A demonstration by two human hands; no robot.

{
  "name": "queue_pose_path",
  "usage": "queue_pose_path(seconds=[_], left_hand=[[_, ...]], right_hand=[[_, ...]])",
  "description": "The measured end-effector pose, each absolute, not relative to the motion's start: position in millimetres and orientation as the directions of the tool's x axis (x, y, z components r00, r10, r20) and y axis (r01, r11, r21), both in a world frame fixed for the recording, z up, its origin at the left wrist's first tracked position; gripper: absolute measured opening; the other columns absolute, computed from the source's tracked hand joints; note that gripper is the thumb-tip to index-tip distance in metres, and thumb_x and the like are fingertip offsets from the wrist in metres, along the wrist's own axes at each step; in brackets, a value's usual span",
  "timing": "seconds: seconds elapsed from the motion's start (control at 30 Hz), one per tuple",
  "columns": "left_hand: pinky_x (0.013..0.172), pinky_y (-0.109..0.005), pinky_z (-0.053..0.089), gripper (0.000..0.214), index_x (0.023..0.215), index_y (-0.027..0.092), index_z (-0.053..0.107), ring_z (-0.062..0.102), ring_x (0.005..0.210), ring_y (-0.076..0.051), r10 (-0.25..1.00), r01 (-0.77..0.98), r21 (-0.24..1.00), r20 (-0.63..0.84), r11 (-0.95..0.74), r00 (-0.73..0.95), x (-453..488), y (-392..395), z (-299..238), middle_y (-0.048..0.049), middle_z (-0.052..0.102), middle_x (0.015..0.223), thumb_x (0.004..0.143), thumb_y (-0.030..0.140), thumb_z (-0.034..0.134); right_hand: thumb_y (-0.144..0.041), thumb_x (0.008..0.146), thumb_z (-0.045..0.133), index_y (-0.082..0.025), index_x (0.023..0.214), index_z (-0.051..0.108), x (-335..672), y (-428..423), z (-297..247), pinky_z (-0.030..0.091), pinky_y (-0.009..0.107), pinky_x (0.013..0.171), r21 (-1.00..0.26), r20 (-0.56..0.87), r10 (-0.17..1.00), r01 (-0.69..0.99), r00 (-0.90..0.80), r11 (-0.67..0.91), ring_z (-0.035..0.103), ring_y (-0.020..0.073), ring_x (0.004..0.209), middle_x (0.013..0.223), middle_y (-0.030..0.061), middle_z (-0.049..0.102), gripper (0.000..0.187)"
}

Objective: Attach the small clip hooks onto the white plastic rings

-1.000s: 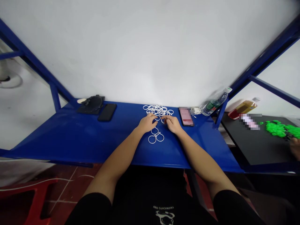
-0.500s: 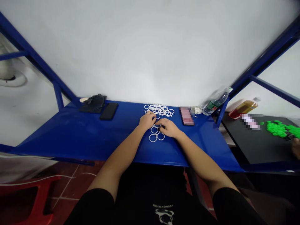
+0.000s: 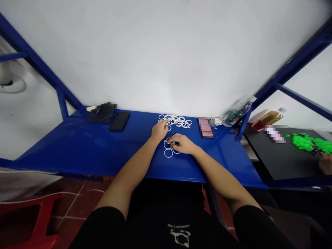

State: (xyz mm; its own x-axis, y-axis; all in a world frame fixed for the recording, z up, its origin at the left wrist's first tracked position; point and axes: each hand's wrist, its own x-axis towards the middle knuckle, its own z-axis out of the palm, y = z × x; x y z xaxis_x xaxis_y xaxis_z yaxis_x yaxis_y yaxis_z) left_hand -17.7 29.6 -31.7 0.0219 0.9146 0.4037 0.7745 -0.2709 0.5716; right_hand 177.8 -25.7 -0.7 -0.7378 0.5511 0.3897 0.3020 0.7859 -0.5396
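White plastic rings [image 3: 176,120], thin and smooth, lying in a loose heap [image 3: 171,120] on the blue metal bench [image 3: 124,152], with a short linked chain [image 3: 168,151] running from it toward the body. Left hand [image 3: 159,130] half-curling against the heap's near edge; right hand [image 3: 182,144] cupping over the chain, grip impossible to tell.

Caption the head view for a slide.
Left hand by heaped white plastic rings on a blue metal bench, right hand over others.
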Motion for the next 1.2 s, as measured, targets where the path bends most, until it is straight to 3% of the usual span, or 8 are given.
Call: queue_pose_path(seconds=[0.17,0.3,0.5,0.73,0.97,1.07,1.2], left_hand=[[0.093,-0.032,0.054,0.031,0.122,0.02,0.072,0.069,0.097,-0.021,0.855,0.701,0.608,0.518,-0.372,0.004,-24,28,-26,-0.0092,0.068,0.117,0.098,0.014,0.053],[0.086,-0.03,0.055,0.022,0.116,0.019,0.069,0.067,0.082,-0.015,0.83,0.641,0.607,0.551,-0.469,0.085,-18,20,-23,-0.0077,0.068,0.12,0.098,0.016,0.057],[0.076,-0.027,0.052,0.02,0.11,0.02,0.071,0.065,0.073,-0.014,0.835,0.629,0.574,0.491,-0.525,0.249,-7,15,-24,-0.0018,0.073,0.092,0.093,0.015,0.064],[0.073,-0.026,0.051,0.015,0.103,0.021,0.076,0.064,0.07,-0.013,0.8,0.6,0.565,0.551,-0.566,0.236,-5,10,-19,-0.0007,0.073,0.086,0.091,0.018,0.068],[0.073,-0.025,0.052,0.02,0.107,0.022,0.077,0.067,0.071,-0.013,0.857,0.594,0.639,0.479,-0.489,0.19,-4,6,-16,-0.0001,0.077,0.085,0.093,0.019,0.063],[0.074,-0.026,0.053,0.022,0.108,0.022,0.077,0.067,0.071,-0.013,0.862,0.588,0.652,0.476,-0.479,0.174,-7,10,-17,-0.0011,0.078,0.094,0.092,0.018,0.062],[0.077,-0.027,0.054,0.022,0.109,0.022,0.077,0.066,0.07,-0.013,0.845,0.567,0.644,0.495,-0.514,0.204,-8,10,-18,-0.0023,0.076,0.099,0.094,0.02,0.06]], right_hand=[[-0.021,0.093,0.063,-0.022,0.108,0.077,186,-15,-6,0.055,0.037,0.088,-0.569,0.437,0.7,0.429,-0.564,0.701,0.071,0.0209,0.09,0.097,0.0047,0.079,0.02],[-0.029,0.096,0.063,-0.022,0.121,0.071,195,-3,-12,0.054,0.032,0.075,-0.658,0.421,0.82,0.491,-0.389,0.57,0.068,0.0174,0.075,0.088,0.0021,0.075,0.027],[-0.03,0.096,0.064,-0.023,0.132,0.064,194,-2,-17,0.052,0.03,0.071,-0.665,0.394,0.828,0.499,-0.398,0.556,0.067,0.0174,0.073,0.089,0.0013,0.074,0.037],[-0.029,0.097,0.061,-0.022,0.13,0.063,195,1,-19,0.051,0.03,0.069,-0.672,0.4,0.85,0.521,-0.342,0.526,0.065,0.0166,0.07,0.087,0.001,0.073,0.033],[-0.028,0.096,0.059,-0.021,0.127,0.068,210,12,-13,0.056,0.037,0.083,-0.579,0.384,0.894,0.694,-0.231,0.428,0.068,0.0229,0.086,0.105,0.0076,0.076,0.033],[-0.026,0.095,0.058,-0.02,0.127,0.069,223,21,-14,0.057,0.041,0.092,-0.509,0.39,0.91,0.791,-0.142,0.341,0.067,0.028,0.106,0.125,0.0132,0.069,0.035],[-0.023,0.094,0.059,-0.021,0.13,0.069,229,25,-16,0.057,0.042,0.095,-0.457,0.317,0.943,0.855,-0.102,0.246,0.066,0.0308,0.112,0.134,0.0146,0.064,0.037]])
